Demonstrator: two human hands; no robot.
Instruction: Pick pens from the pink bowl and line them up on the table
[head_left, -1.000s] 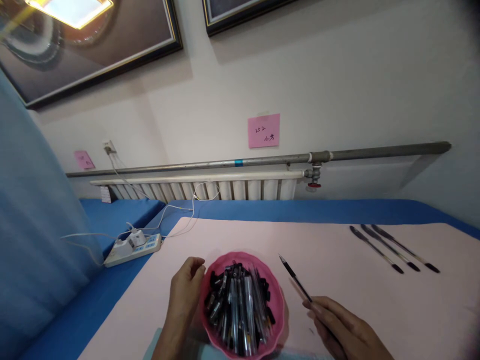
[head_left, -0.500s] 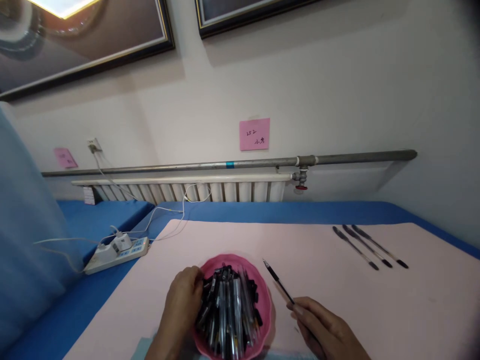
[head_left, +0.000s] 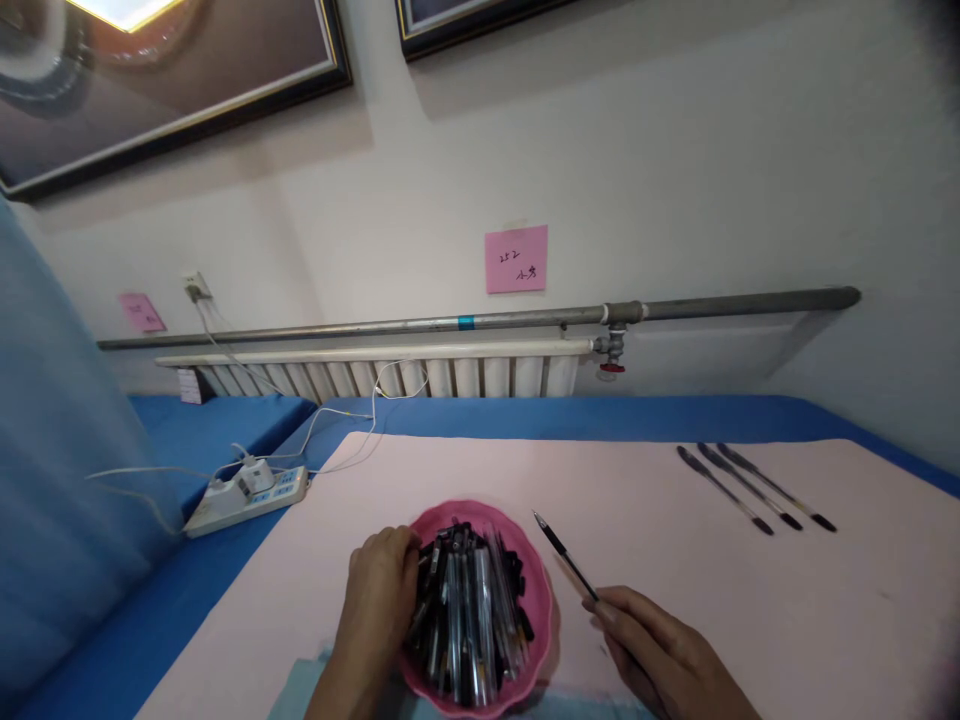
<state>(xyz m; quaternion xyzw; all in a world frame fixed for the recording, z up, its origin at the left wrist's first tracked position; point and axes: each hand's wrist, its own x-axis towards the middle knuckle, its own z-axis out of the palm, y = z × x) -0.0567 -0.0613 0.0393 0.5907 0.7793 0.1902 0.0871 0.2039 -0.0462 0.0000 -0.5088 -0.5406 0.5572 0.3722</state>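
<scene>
A pink bowl (head_left: pixel 541 640) with a wavy rim holds a heap of pen parts (head_left: pixel 469 610), clear barrels and black pieces among them. At the bowl's left side is my left hand (head_left: pixel 384 580), its fingers curled in over the rim; the fingertips and anything in them are hidden. To the right of the bowl, my right hand (head_left: pixel 649 635) grips a slim uncapped pen (head_left: pixel 566 553) between thumb and fingers, its point aimed up and left. Three black-capped pens (head_left: pixel 739 487) lie side by side at the far right of the pink sheet.
The pink sheet (head_left: pixel 600 480) covers part of a blue table (head_left: pixel 525 422). A white power strip (head_left: pixel 247 502) with plugs and cables lies at the left, near a blue curtain (head_left: pixel 67 480). Behind stand a radiator (head_left: pixel 450 378) and a pipe (head_left: pixel 525 322) with a red-handled valve.
The whole view has shifted slightly, so things appear a little further right and higher. Both hands keep their places around the bowl, and the pen stays in my right hand.
</scene>
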